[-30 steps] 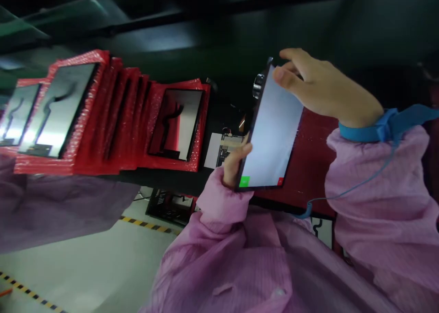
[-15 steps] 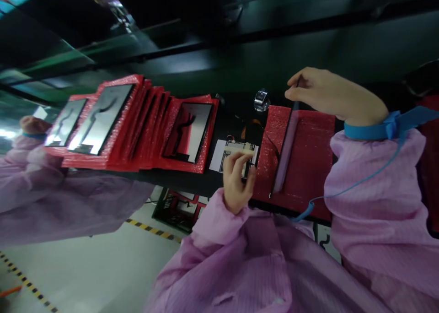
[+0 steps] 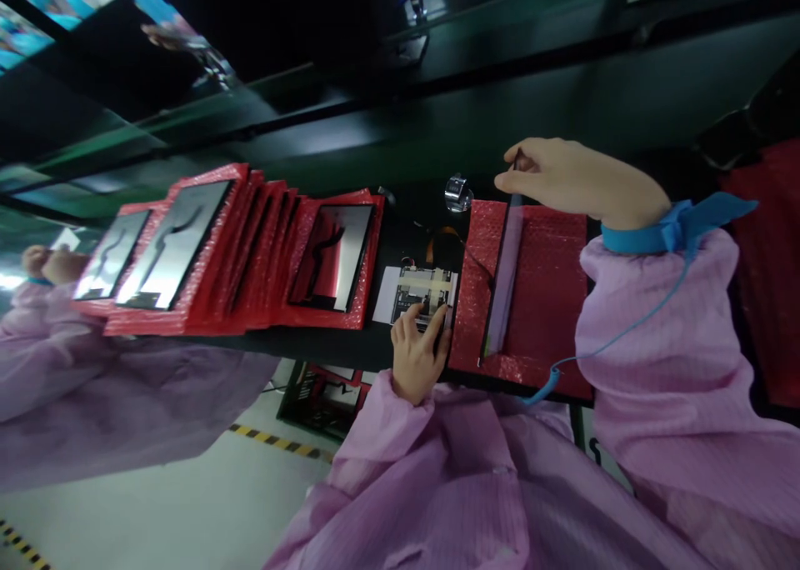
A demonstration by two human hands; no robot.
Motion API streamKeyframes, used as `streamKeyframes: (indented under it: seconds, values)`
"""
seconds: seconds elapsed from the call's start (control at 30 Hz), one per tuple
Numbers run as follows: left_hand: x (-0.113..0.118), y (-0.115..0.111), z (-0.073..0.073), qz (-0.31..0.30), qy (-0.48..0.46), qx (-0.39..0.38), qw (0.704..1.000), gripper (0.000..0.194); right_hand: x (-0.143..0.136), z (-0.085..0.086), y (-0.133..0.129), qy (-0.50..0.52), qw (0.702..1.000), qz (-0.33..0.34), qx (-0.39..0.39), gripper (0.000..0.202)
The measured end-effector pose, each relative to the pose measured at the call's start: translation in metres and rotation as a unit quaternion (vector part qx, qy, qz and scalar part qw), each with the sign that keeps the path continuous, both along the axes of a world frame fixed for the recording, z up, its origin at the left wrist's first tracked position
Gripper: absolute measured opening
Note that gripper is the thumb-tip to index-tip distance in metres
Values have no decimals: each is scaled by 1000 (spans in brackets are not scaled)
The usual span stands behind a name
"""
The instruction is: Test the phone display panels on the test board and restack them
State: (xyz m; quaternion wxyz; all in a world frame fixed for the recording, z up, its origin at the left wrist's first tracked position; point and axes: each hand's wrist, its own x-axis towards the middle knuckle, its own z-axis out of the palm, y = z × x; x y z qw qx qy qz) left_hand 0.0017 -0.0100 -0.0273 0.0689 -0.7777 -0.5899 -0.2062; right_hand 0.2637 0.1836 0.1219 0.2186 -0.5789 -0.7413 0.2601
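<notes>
My right hand (image 3: 559,174) pinches the upper end of a thin display panel (image 3: 505,278). The panel is tilted up on its long edge over a red bubble-wrap sleeve (image 3: 550,295). With bent fingers apart, my left hand (image 3: 416,357) rests its fingertips on the near edge of a small circuit board fixture (image 3: 425,285) with a pale strip across it. A white card (image 3: 386,293) lies under the board's left side. Between board and panel runs an orange flex cable (image 3: 443,232). A blue strap (image 3: 643,238) circles my right wrist.
A tape roll (image 3: 457,193) stands behind the sleeve. To the left, several red bubble-wrap sleeves (image 3: 250,262) are stacked, with display panels (image 3: 334,253) on top. A co-worker's hands (image 3: 56,263) are at the far left. A crate (image 3: 318,399) sits below the bench.
My left fingers have drawn back toward the board's near edge, uncovering more of it. My right hand still holds the panel up. The whole view has shifted slightly.
</notes>
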Motion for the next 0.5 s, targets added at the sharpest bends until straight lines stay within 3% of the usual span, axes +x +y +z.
streamKeyframes:
  seconds: [0.23, 0.37, 0.43, 0.5]
  values:
    - [-9, -1, -5, -21, -30, -30, 999, 46, -2, -1, -6, -8, 999, -15, 41, 23]
    - [-14, -3, 0, -151, -45, -22, 987, 67, -9, 12, -31, -31, 994, -98, 44, 23]
    - [-15, -2, 3, -220, -24, -24, 975, 63, -6, 18, -45, -51, 989, -134, 41, 26]
    - [-13, -1, 5, -248, -4, -33, 968, 58, 2, 24, -57, -74, 983, -162, 43, 34]
